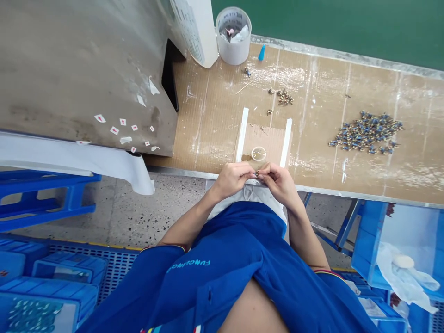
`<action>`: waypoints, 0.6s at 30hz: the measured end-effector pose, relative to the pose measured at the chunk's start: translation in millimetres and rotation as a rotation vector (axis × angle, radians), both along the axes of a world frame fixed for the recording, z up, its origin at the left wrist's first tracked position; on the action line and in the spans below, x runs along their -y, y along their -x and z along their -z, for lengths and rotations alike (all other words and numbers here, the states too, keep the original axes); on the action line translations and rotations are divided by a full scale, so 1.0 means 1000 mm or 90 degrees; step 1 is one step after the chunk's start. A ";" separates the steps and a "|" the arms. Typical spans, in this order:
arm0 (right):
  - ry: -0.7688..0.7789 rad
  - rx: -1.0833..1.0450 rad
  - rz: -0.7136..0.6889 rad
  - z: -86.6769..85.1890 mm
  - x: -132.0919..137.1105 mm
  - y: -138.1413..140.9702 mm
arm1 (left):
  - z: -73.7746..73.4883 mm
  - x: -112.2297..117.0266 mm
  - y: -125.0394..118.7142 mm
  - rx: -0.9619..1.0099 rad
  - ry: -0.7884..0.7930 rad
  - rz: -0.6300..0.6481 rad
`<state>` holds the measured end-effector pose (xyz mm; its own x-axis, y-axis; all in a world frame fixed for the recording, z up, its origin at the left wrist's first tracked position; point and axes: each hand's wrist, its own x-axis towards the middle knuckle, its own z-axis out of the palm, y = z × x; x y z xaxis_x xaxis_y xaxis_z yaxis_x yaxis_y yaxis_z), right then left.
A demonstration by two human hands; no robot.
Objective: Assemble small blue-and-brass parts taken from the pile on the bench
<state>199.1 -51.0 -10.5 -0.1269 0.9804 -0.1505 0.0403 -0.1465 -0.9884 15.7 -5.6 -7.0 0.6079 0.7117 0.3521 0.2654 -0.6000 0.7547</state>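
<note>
A grey metal cabinet [86, 78] is standing at left. At the edge of the cardboard-covered bench [211, 134], a small brass part [257, 173] is pinched closely between the left hand [233, 180] and the right hand [278, 184]. A heap of blue-and-brass parts [366, 132] is lying further right, above a blue plastic crate [367, 240].

steel cabinet [86, 78] blocking left hand [231, 180], parts pile [366, 133] right (bench [312, 157] between)

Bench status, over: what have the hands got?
Left hand and right hand pinching a small metal part above the bench edge. Small round transparent container just ahead. Pile of blue-and-brass parts off to the right.
</note>
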 end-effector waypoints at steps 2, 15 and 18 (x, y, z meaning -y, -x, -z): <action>-0.004 0.027 -0.012 0.000 -0.001 -0.002 | 0.001 0.000 0.000 -0.014 0.002 0.005; 0.011 0.016 0.041 -0.005 0.001 0.000 | -0.017 -0.001 0.014 -0.042 0.293 -0.009; -0.045 0.068 0.197 -0.006 -0.006 -0.032 | -0.042 0.007 0.055 -0.020 0.431 0.050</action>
